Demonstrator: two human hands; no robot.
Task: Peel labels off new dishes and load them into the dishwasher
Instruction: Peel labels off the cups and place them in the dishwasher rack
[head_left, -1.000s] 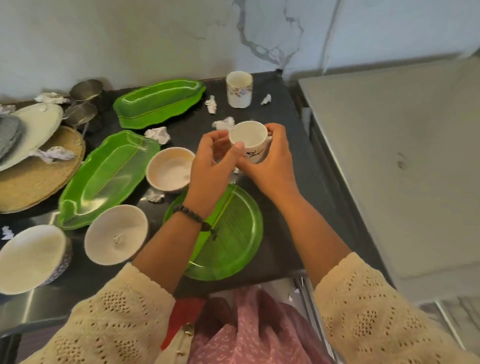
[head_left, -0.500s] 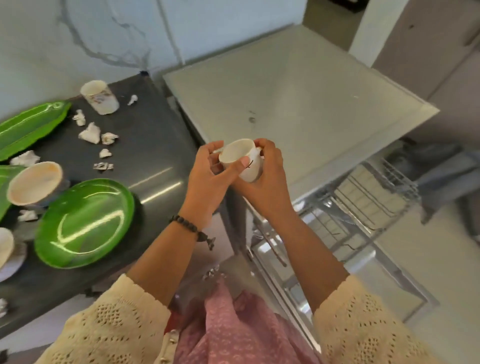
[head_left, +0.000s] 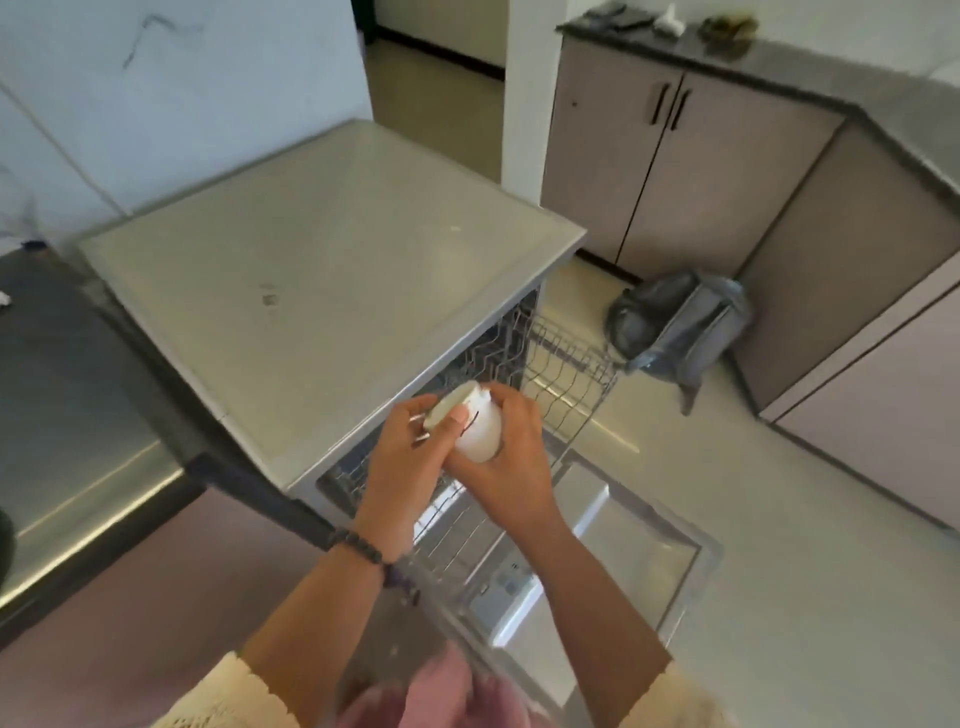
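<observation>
Above the pulled-out dishwasher rack (head_left: 563, 358), I see both hands wrapped round a small white cup (head_left: 475, 423): left hand (head_left: 402, 470) gripping its rim side, right hand (head_left: 511, 467) cupping its body. It is tilted, glossy, with a thin dark line drawing.

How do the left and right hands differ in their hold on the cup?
The left hand grips near the rim of the cup, thumb across its side; the right hand wraps the body from behind. The left wrist wears a beaded bracelet; the right wrist is bare. Both grip the cup above the dishwasher rack.
</observation>
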